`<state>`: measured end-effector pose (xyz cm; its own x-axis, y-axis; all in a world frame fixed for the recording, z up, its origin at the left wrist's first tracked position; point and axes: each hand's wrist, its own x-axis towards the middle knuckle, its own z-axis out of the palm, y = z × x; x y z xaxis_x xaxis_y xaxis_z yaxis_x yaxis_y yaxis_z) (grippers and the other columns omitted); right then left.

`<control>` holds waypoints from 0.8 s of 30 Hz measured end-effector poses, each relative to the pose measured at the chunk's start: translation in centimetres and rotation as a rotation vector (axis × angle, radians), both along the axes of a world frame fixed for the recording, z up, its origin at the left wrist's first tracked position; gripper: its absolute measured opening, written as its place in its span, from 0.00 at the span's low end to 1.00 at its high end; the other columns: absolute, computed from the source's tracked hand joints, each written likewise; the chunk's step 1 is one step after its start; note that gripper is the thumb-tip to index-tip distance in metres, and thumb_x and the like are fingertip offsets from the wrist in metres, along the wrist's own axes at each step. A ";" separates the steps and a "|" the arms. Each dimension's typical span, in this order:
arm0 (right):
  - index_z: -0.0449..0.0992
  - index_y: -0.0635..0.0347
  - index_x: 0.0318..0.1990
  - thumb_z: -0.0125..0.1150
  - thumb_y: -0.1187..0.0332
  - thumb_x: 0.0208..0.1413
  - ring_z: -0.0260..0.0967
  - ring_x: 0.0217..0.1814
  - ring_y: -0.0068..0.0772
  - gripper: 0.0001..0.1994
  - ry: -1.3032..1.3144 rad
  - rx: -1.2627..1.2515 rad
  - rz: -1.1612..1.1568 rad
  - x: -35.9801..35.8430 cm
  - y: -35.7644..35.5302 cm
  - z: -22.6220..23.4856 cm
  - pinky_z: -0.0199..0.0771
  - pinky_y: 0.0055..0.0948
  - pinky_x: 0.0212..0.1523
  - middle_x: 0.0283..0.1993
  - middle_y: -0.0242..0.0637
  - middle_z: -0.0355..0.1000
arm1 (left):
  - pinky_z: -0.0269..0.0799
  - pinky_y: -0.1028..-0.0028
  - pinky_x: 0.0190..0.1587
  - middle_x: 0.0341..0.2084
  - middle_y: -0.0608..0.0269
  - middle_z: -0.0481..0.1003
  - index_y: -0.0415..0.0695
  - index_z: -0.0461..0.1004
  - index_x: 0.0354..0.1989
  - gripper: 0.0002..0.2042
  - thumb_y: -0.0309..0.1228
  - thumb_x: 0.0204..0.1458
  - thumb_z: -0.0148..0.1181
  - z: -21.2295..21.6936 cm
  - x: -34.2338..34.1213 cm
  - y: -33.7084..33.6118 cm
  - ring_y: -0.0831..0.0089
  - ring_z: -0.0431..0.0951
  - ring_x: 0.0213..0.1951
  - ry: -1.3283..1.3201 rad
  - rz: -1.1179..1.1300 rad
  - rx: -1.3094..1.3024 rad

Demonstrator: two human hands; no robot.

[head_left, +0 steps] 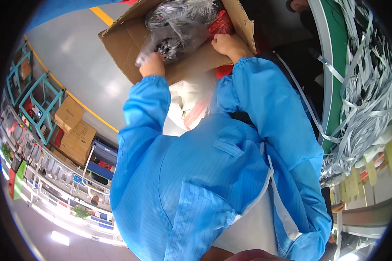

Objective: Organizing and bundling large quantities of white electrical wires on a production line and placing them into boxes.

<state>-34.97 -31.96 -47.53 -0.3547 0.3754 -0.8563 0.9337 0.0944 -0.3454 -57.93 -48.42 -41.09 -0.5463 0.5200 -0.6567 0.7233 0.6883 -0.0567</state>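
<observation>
My left hand is closed on the near-left edge of a clear plastic bag. Small dark parts show through the film. The bag lies inside an open cardboard box. My right hand is over the box's right side with its fingers curled in, close to the bag's right edge and a red plastic bag. What those fingers hold, if anything, I cannot make out. Behind the clear bag sits another clear bag of dark and silvery contents.
At the right, a green-topped table carries a heap of flat grey cables, some hanging over its edge. Stacked cartons and teal metal frames stand at the left. A yellow line crosses the grey floor.
</observation>
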 end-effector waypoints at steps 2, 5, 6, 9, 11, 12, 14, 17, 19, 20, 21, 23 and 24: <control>0.76 0.56 0.56 0.60 0.52 0.57 0.70 0.60 0.59 0.23 0.233 0.118 0.007 -1.4 0.1 0.8 0.71 0.51 0.59 0.60 0.53 0.72 | 0.76 0.52 0.38 0.40 0.50 0.81 0.49 0.83 0.38 0.13 0.45 0.57 0.63 8.5 -0.6 0.4 0.48 0.81 0.43 0.028 0.023 0.112; 0.71 0.58 0.60 0.68 0.54 0.53 0.68 0.63 0.56 0.29 0.602 0.279 -0.020 -4.0 0.8 4.4 0.69 0.46 0.62 0.63 0.51 0.69 | 0.72 0.59 0.35 0.32 0.53 0.78 0.42 0.78 0.33 0.13 0.39 0.60 0.60 20.2 -1.7 0.9 0.50 0.78 0.35 -0.085 0.012 0.564; 0.69 0.61 0.63 0.72 0.57 0.50 0.67 0.65 0.52 0.34 0.832 0.377 -0.061 -4.3 1.1 5.9 0.67 0.41 0.63 0.64 0.50 0.68 | 0.70 0.62 0.35 0.28 0.57 0.78 0.40 0.76 0.32 0.13 0.38 0.62 0.59 22.7 -1.9 1.5 0.56 0.78 0.31 -0.141 -0.087 0.681; 0.66 0.62 0.65 0.74 0.54 0.48 0.67 0.65 0.50 0.39 1.054 0.271 -0.095 -4.6 1.7 10.0 0.67 0.42 0.64 0.66 0.50 0.67 | 0.68 0.66 0.35 0.26 0.63 0.75 0.39 0.75 0.30 0.14 0.37 0.65 0.57 25.5 -2.3 2.7 0.66 0.75 0.30 -0.294 0.162 0.768; 0.65 0.63 0.66 0.75 0.52 0.47 0.67 0.66 0.49 0.42 1.175 0.222 -0.106 -5.1 1.7 11.8 0.67 0.43 0.64 0.67 0.50 0.66 | 0.67 0.69 0.36 0.26 0.66 0.74 0.38 0.74 0.29 0.15 0.36 0.66 0.56 27.0 -2.3 3.6 0.71 0.73 0.29 -0.366 0.280 0.812; 0.63 0.64 0.67 0.75 0.51 0.47 0.66 0.67 0.47 0.43 1.179 0.179 -0.053 -5.2 1.5 12.5 0.65 0.41 0.65 0.67 0.50 0.66 | 0.68 0.70 0.39 0.27 0.66 0.74 0.38 0.74 0.29 0.15 0.36 0.66 0.56 27.5 -2.2 4.0 0.72 0.74 0.31 -0.410 0.327 0.887; 0.60 0.66 0.69 0.74 0.50 0.48 0.65 0.69 0.44 0.46 1.194 0.083 0.062 -5.5 1.3 14.0 0.63 0.36 0.67 0.68 0.51 0.65 | 0.70 0.72 0.47 0.29 0.67 0.74 0.37 0.74 0.29 0.16 0.35 0.66 0.57 29.0 -1.9 4.4 0.75 0.76 0.35 -0.487 0.425 1.036; 0.55 0.63 0.72 0.76 0.49 0.45 0.58 0.73 0.45 0.51 1.023 -0.346 -0.274 -4.8 3.8 16.8 0.56 0.38 0.72 0.72 0.50 0.59 | 0.71 0.71 0.45 0.27 0.66 0.73 0.38 0.73 0.27 0.16 0.35 0.67 0.54 32.1 -2.1 4.6 0.76 0.74 0.34 -0.366 0.496 1.241; 0.52 0.62 0.74 0.76 0.49 0.44 0.55 0.76 0.46 0.53 0.913 -0.548 -0.439 -3.5 4.9 16.7 0.53 0.38 0.74 0.74 0.49 0.57 | 0.72 0.71 0.44 0.26 0.65 0.73 0.38 0.73 0.26 0.17 0.35 0.68 0.53 33.8 -2.1 5.0 0.77 0.73 0.33 -0.319 0.527 1.346; 0.52 0.61 0.74 0.75 0.48 0.45 0.55 0.76 0.45 0.53 0.975 -0.622 -0.555 -2.7 5.4 15.2 0.52 0.39 0.74 0.74 0.49 0.58 | 0.72 0.70 0.45 0.27 0.64 0.74 0.38 0.73 0.27 0.16 0.35 0.67 0.53 34.7 -2.0 5.2 0.76 0.73 0.33 -0.294 0.532 1.447; 0.52 0.60 0.74 0.75 0.47 0.46 0.55 0.76 0.45 0.53 1.037 -0.698 -0.673 -2.0 5.6 13.4 0.51 0.39 0.74 0.73 0.49 0.58 | 0.73 0.69 0.47 0.28 0.63 0.74 0.38 0.73 0.28 0.16 0.34 0.67 0.54 35.5 -1.8 5.3 0.75 0.74 0.33 -0.269 0.537 1.547; 0.52 0.59 0.74 0.74 0.46 0.46 0.55 0.76 0.45 0.52 1.104 -0.774 -0.781 -1.6 4.4 12.7 0.50 0.40 0.75 0.72 0.49 0.59 | 0.74 0.69 0.48 0.28 0.62 0.75 0.38 0.74 0.28 0.16 0.34 0.67 0.54 37.4 -1.9 5.0 0.74 0.74 0.33 -0.236 0.539 1.656; 0.56 0.58 0.73 0.73 0.47 0.47 0.56 0.76 0.45 0.49 1.079 -0.344 -0.535 -2.5 2.5 13.6 0.50 0.41 0.74 0.71 0.48 0.61 | 0.74 0.68 0.48 0.30 0.61 0.76 0.37 0.74 0.30 0.15 0.34 0.67 0.54 38.4 -2.6 4.0 0.72 0.75 0.34 -0.334 0.494 1.698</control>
<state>-37.48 -29.50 -33.98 -0.8077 0.5036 -0.3067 0.0533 -0.4556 -0.8886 -60.56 -44.43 -2.66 -0.8131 0.5201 0.2613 0.2862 -0.0337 0.9576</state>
